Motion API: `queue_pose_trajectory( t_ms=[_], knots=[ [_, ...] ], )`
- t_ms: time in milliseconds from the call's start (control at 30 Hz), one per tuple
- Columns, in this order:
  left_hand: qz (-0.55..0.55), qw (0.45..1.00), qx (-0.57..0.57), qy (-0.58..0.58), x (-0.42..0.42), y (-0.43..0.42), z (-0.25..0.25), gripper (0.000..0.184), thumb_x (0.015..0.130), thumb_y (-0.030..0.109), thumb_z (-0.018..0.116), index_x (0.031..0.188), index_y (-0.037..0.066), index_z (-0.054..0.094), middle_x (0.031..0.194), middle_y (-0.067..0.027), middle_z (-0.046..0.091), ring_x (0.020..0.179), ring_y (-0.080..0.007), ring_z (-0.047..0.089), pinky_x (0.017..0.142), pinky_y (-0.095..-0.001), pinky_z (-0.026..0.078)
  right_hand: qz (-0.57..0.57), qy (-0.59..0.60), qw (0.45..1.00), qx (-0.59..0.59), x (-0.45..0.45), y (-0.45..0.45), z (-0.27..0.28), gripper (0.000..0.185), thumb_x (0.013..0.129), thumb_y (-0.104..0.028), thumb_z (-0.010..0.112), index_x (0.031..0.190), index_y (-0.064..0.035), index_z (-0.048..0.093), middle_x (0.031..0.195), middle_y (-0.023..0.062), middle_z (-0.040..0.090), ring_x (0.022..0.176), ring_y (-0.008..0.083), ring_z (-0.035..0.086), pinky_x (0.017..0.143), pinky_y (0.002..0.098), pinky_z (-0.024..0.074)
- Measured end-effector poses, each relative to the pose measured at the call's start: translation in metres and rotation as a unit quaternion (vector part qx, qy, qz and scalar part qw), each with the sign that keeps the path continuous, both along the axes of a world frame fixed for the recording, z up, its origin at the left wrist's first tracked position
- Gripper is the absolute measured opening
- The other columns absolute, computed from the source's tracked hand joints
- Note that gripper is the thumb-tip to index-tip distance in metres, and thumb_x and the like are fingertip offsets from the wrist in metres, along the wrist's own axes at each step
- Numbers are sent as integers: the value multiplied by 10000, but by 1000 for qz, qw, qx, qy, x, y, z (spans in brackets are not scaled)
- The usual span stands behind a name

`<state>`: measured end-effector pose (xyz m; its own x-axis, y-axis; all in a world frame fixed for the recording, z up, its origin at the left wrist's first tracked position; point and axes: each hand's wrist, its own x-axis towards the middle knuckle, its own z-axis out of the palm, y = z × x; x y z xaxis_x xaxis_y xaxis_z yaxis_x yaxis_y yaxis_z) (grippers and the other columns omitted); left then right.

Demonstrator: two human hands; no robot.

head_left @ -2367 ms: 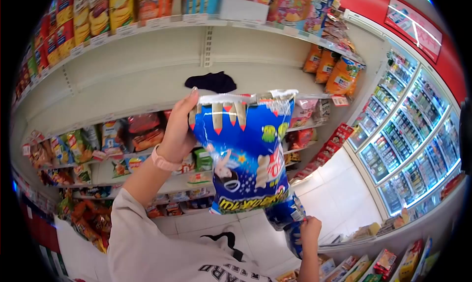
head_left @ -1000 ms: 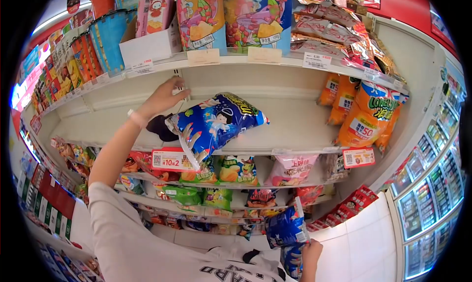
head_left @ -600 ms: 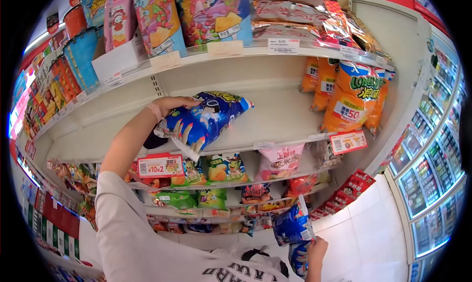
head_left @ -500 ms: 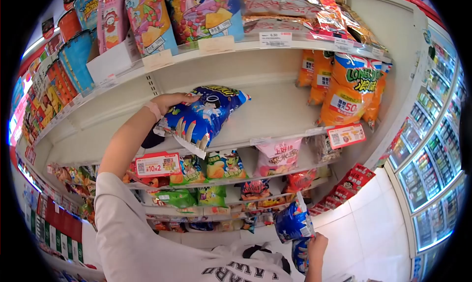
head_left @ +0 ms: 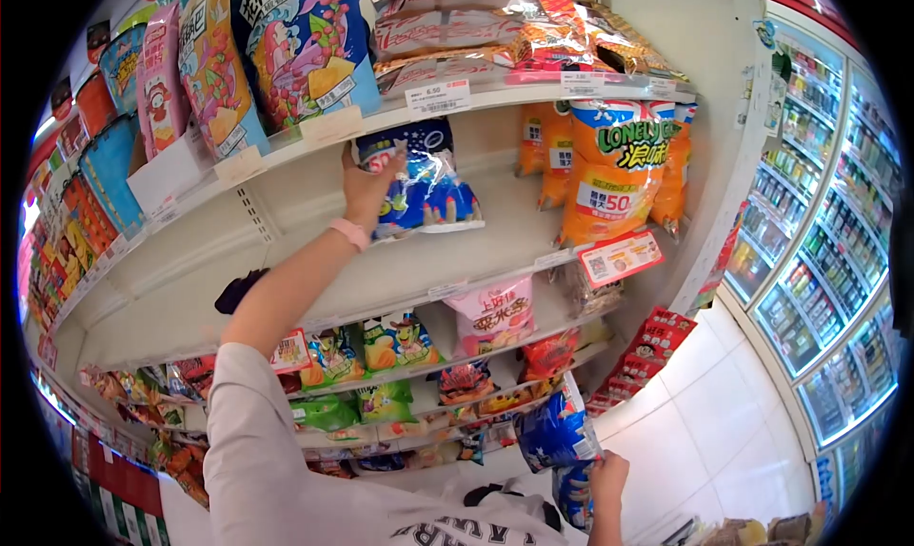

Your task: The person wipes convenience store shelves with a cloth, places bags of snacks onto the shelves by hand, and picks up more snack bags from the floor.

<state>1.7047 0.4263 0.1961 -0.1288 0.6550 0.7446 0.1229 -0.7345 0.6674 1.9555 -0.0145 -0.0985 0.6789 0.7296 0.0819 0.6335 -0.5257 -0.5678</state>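
My left hand, with a pink band at the wrist, grips the left side of a blue snack bag. The bag is upside down on the middle shelf, below the upper shelf's edge. Low on the right, my right hand is closed on the edge of other blue snack bags, which hang above the floor. Orange snack bags stand to the right of the bag in my left hand. A dark cloth-like item lies on the middle shelf, partly behind my left forearm.
Snack packets fill the upper shelf. Lower shelves hold a pink bag and green bags. Red packets hang at the shelf's right end. Glass-door coolers stand at the right, beyond the tiled floor.
My left hand has moved the blue bag rightward and deeper along the middle shelf, turning it from slanted to nearly upright. The dark item is more exposed. My right hand still holds its bags low.
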Motion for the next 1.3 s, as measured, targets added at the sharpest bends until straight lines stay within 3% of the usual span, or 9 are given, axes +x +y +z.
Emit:
queue_pose_trajectory(
  t_ms=[67,533,633,767,1000,1100,1167,1233,1300],
  knots=[
    [91,995,27,-9,33,7,-14,859,609,184,790,1273,-62,303,1153,-196,497,1029,-257,516,888,-318,414,-10,3,1000,5,4,-3,-2,132,688,-40,499,668,47,596,618,261,539,607,410,556,589,452,437],
    [222,958,181,24,156,72,-47,925,657,217,769,1335,-21,187,1175,-277,350,1070,-424,376,931,-444,315,-105,-11,994,16,29,-27,-3,147,686,-75,514,619,44,569,591,255,525,597,419,545,570,473,420],
    [139,986,82,30,151,91,-53,976,648,215,768,1351,-17,132,1159,-302,360,1052,-443,386,915,-465,329,-109,-7,994,16,35,-27,-6,140,684,-70,516,620,44,568,592,257,523,598,418,543,565,469,420],
    [85,993,74,43,140,98,-48,1034,628,301,763,1363,-8,104,1151,-341,360,1050,-457,399,898,-472,353,-98,4,995,-10,36,-26,9,120,692,-41,518,678,39,606,627,240,556,609,403,558,598,450,444],
    [206,971,-83,94,114,29,-21,999,651,333,709,1354,-36,103,1291,-328,222,1172,-443,302,980,-447,290,-19,3,1000,16,33,-18,43,114,694,-43,522,686,33,606,633,238,554,611,401,553,589,439,441],
    [67,977,-189,76,87,-45,-13,921,669,234,689,1366,33,122,1342,-272,160,1231,-406,232,1017,-437,238,34,3,999,41,31,-13,65,106,691,-43,530,666,41,589,618,243,543,587,404,543,561,434,426],
    [-137,974,-146,105,61,-125,-26,852,707,146,650,1368,56,119,1335,-221,191,1237,-356,242,1018,-421,242,73,12,996,43,30,-11,82,108,692,-42,525,680,38,597,621,236,547,575,391,547,551,419,429],
    [-333,885,-236,225,32,-196,-42,790,794,175,594,1375,107,63,1362,-169,182,1288,-283,192,1042,-421,206,100,67,992,33,33,-6,99,107,688,-34,519,690,35,600,615,227,546,566,371,552,544,396,433],
    [-384,805,-174,418,12,-241,-57,866,777,188,641,1378,71,29,1375,-162,190,1282,-284,223,1051,-404,205,142,87,986,22,33,2,118,108,683,-27,520,712,34,604,638,222,553,583,365,558,554,390,439]
  ],
)
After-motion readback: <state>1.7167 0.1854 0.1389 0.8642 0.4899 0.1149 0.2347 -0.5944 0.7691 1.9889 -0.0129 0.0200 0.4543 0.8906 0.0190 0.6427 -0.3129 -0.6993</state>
